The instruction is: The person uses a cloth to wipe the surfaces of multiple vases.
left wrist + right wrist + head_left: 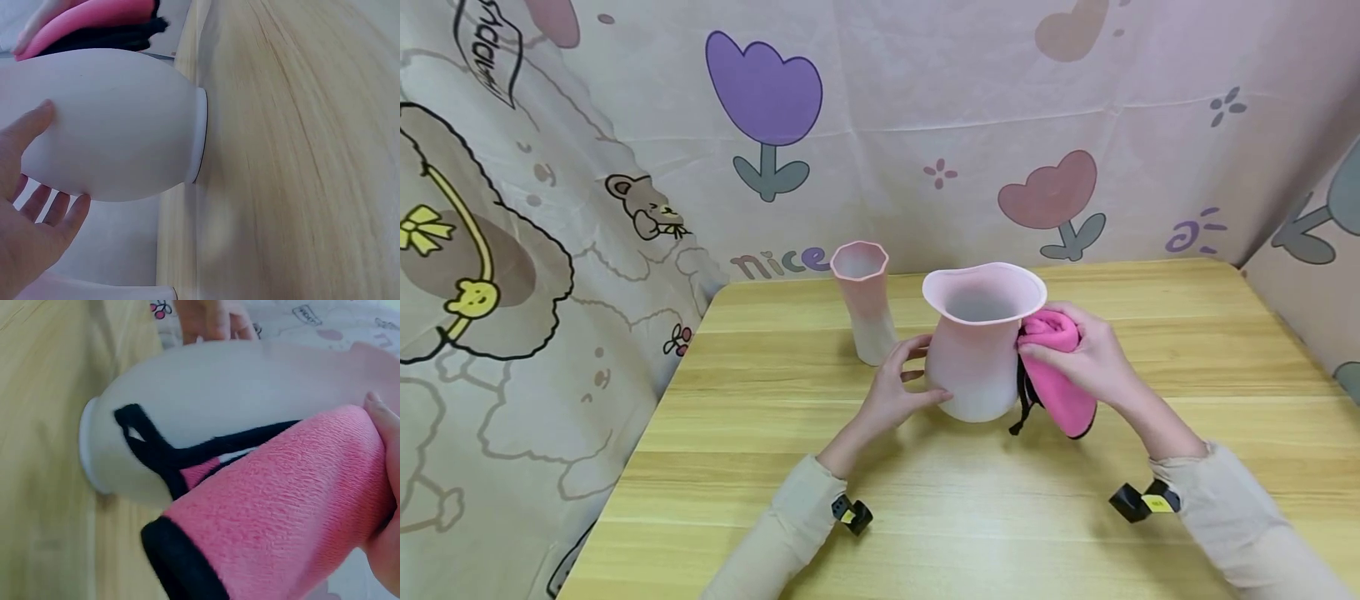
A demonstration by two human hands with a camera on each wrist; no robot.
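Observation:
A wide vase (973, 375), pink at its flared rim and white below, stands upright on the wooden table. My left hand (898, 390) holds its left side, thumb in front and fingers round the back; the left wrist view shows the thumb and fingertips on its white body (125, 125). At the vase's right side my right hand (1099, 354) grips a folded pink cloth (1063, 392) with black edging just below the rim. In the right wrist view a black loop (140, 434) hangs from the cloth in front of the vase wall.
Behind and left of the wide vase stands a slimmer pink-and-white vase (871, 321), close to my left fingers. A patterned curtain (910, 108) rises along the back and sides of the table (722, 467).

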